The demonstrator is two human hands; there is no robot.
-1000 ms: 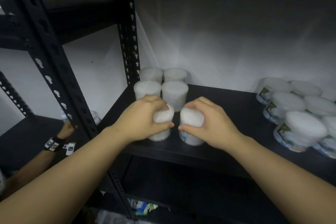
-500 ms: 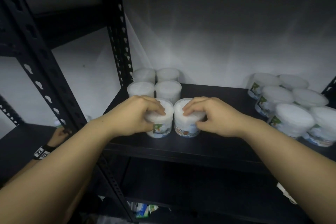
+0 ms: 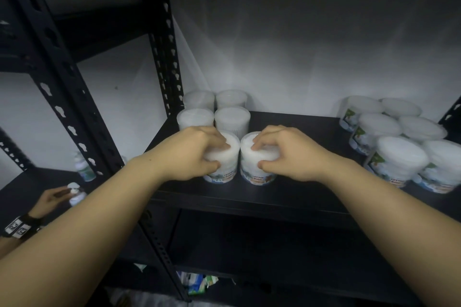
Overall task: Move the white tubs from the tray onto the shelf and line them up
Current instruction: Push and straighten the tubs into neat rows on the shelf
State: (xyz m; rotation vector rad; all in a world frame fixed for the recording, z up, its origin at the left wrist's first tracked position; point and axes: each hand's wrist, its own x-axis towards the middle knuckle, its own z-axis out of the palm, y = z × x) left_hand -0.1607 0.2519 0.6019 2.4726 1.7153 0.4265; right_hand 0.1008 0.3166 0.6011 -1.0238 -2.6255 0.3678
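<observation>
Two white tubs stand upright side by side near the front of the black shelf [image 3: 294, 192]. My left hand [image 3: 192, 154] grips the left tub [image 3: 224, 169] from above, and my right hand [image 3: 287, 154] grips the right tub [image 3: 259, 174]. Their bases rest on the shelf and both show a printed label. Behind them stands a block of white tubs [image 3: 232, 118] in two rows at the back left corner. No tray is in view.
A black perforated upright [image 3: 167, 47] stands just left of the tubs. Several larger white tubs [image 3: 396, 159] crowd the shelf's right side. On the neighbouring rack at the left, another person's hand [image 3: 50, 197] holds a small white bottle. Packets lie on the floor below.
The two tubs went from tilted in my hands to standing upright on the shelf, and I have nudged them back toward the rows behind. The other person's hand moved with a bottle.
</observation>
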